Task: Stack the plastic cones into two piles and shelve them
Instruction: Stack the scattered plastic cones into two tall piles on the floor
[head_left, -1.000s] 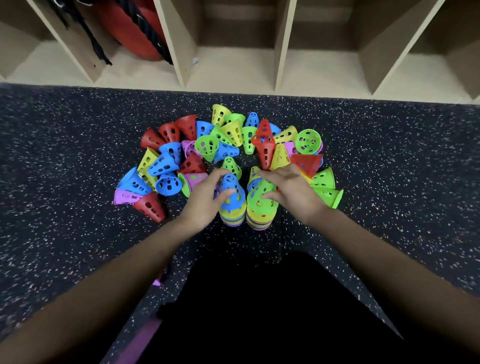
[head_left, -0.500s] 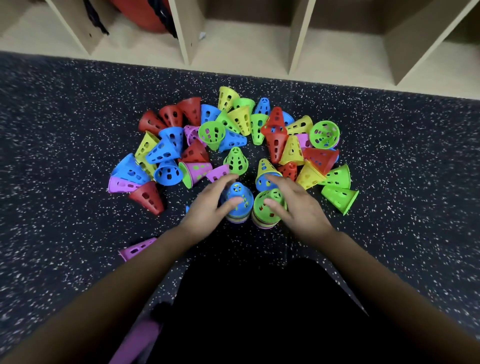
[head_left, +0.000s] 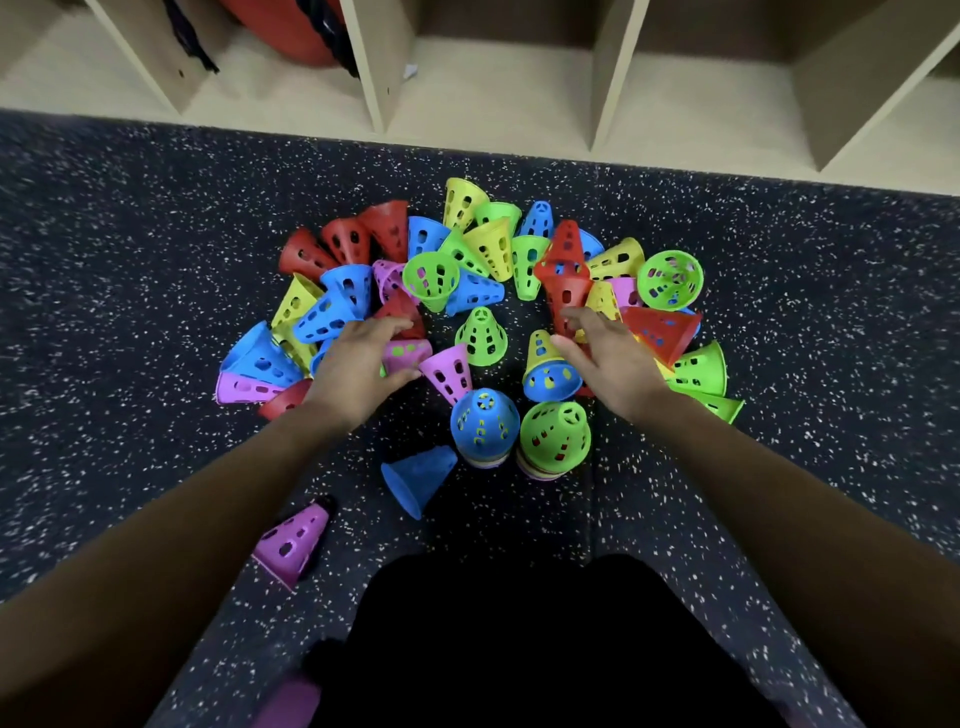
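Observation:
Two short piles of cones stand side by side on the speckled floor, one topped by a blue cone (head_left: 484, 421), the other by a green cone (head_left: 555, 434). Beyond them lies a heap of several loose red, blue, yellow, green and purple cones (head_left: 488, 249). My left hand (head_left: 358, 364) reaches into the heap's left side, thumb and fingers curled round a purple cone (head_left: 408, 356) lying on its side. My right hand (head_left: 610, 358) is at the heap's right side, its straight fingertips touching a red cone (head_left: 569, 291), next to a yellow cone nested in a blue one (head_left: 548, 369).
A loose blue cone (head_left: 421, 480) and a purple cone (head_left: 291, 540) lie on the floor nearer to me, left of the piles. Wooden shelf compartments (head_left: 509, 88) line the far edge of the floor. A red ball (head_left: 291, 31) fills one on the left.
Both hands have left the tops of the two piles and moved forward and apart into the loose heap, left hand onto the purple cone, right hand onto the red one.

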